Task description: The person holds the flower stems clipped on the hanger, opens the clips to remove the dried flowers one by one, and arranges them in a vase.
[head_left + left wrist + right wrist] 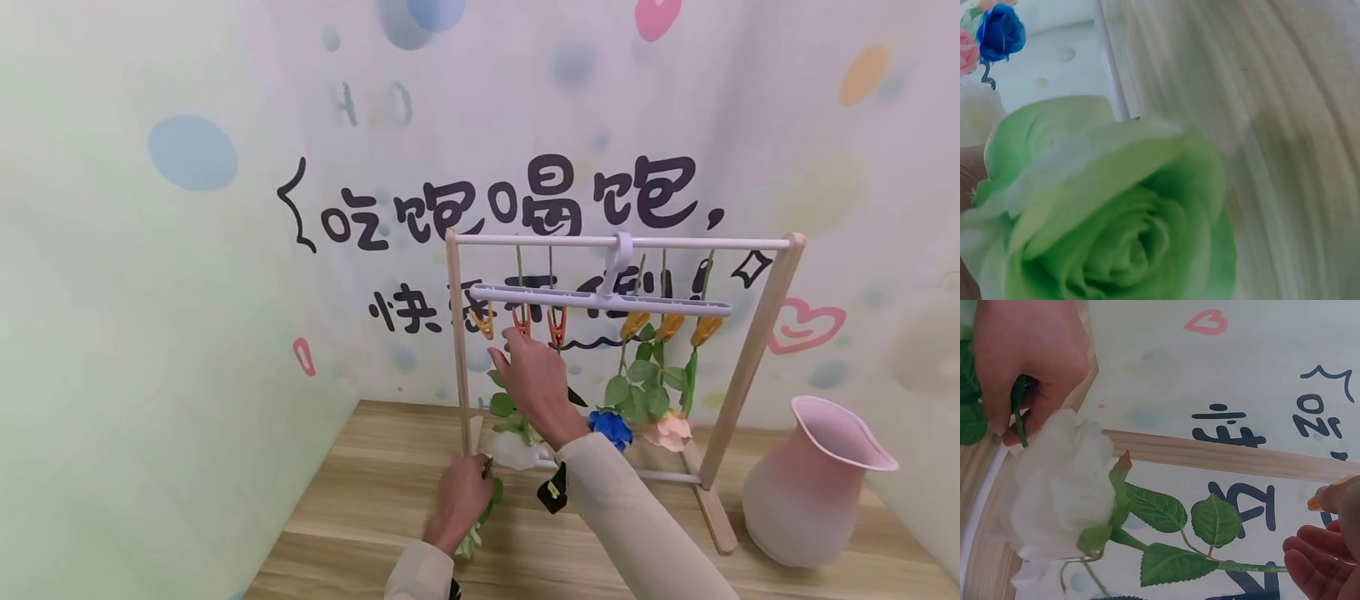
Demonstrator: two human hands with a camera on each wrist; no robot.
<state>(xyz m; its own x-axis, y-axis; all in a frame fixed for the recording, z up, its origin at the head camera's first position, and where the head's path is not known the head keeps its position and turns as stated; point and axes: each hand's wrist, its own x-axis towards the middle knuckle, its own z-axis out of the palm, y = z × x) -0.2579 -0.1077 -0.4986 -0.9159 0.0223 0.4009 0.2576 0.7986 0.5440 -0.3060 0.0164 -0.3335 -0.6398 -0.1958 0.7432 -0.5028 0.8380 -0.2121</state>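
My left hand [461, 496] pinches the stem of a pale green rose [1122, 231], whose bloom points down over the table; green leaves show beside the fingers. Raised in front of the hanger, my right hand [536, 379] has its thumb apart from loosely bent fingers. Its fingertips are nearest to an orange-red clip [522, 321] and a yellow clip [483, 321]; whether they touch either is unclear. A white rose [1060, 481] hangs head down below this hand, its stem passing behind the fingers. The white clip hanger [540, 295] hangs from a rack's top bar.
The rack has wooden posts [753, 358]. Upside down at its right hang a blue rose [611, 429] and a peach rose [670, 431]. A pink rose [967, 53] shows in the left wrist view. A pink-and-white vase [802, 492] stands on the wooden table [337, 508], right of the rack.
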